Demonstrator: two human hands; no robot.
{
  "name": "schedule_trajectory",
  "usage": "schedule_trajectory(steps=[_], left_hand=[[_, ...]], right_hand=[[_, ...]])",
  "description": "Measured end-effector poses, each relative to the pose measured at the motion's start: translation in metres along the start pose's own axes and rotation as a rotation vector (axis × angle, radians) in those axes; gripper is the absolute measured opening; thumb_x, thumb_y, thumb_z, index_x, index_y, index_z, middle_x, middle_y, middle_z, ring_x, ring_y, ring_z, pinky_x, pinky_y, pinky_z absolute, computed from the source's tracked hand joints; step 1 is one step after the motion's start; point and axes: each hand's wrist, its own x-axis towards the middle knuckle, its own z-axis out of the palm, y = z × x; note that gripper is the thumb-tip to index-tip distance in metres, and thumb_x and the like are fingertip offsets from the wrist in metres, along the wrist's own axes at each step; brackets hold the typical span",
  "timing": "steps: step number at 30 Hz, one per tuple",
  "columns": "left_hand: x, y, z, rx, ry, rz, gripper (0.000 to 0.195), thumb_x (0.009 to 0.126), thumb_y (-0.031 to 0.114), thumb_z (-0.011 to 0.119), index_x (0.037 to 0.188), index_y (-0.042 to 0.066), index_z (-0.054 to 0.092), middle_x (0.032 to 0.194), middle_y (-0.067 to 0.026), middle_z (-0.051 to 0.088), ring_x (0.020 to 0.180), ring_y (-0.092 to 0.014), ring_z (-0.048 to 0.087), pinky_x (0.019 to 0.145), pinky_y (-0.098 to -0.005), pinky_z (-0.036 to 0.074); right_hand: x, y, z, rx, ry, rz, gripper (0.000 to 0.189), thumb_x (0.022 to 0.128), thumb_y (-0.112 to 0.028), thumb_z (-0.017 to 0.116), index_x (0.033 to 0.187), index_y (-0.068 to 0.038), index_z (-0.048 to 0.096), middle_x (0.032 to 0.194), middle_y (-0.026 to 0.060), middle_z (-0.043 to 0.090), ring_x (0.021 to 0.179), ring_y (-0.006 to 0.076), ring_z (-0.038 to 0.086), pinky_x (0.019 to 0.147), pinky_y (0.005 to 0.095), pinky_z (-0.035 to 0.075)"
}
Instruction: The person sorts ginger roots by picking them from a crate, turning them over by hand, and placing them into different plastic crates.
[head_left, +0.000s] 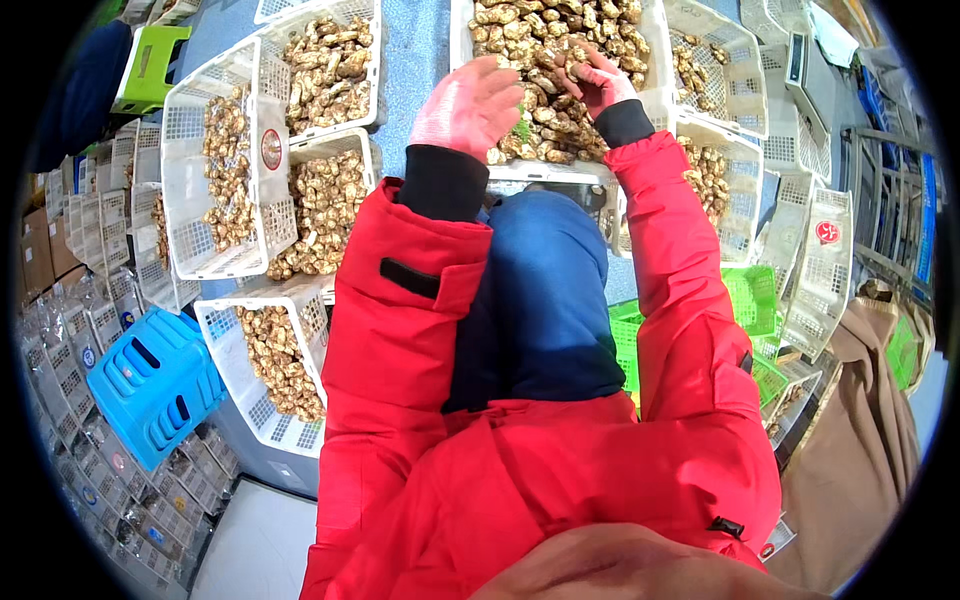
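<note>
A white plastic crate (551, 172) full of brown-and-cream mushrooms (555, 135), matsutake by their look, stands in front of my knees. My right hand (600, 82) is above its right half, with thumb and fingers around one mushroom (576, 61). Over the crate's left side hovers my left hand (476, 105), back upward and fingers somewhat spread; no object shows in it, though its palm is hidden. A bit of green leaf (522, 126) lies among the mushrooms, just right of my left hand.
To the left stand several mushroom-filled white crates, one tilted crate (271, 210) among them. More crates (727, 161) line the right side, with green baskets (750, 300) nearer me. A blue plastic stool (154, 382) and a green stool (150, 67) are at left, a scale (814, 82) far right.
</note>
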Motion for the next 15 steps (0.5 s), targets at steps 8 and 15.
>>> schedule_trajectory(steps=[8,15], left_hand=[[-0.005,0.004,-0.008,0.111,-0.144,-0.089,0.034,0.086,0.012,0.031,0.116,-0.003,0.032,0.112,-0.0172,0.045,0.100,-0.023,0.048,0.084,-0.0287,0.039],[-0.008,0.003,0.012,0.132,-0.062,-0.117,0.041,0.085,0.027,0.038,0.114,-0.002,0.037,0.105,-0.0166,0.049,0.091,-0.023,0.052,0.077,-0.0302,0.042]], right_hand=[[0.019,0.022,0.105,-0.253,-0.274,0.139,0.028,0.076,-0.013,0.054,0.101,-0.001,0.053,0.089,0.0046,0.057,0.079,0.0109,0.053,0.069,0.0208,0.042],[0.107,0.045,0.022,-1.586,0.554,-0.234,0.054,0.068,-0.045,0.053,0.110,-0.012,0.049,0.101,0.0142,0.055,0.092,0.0294,0.052,0.079,0.0358,0.041]])
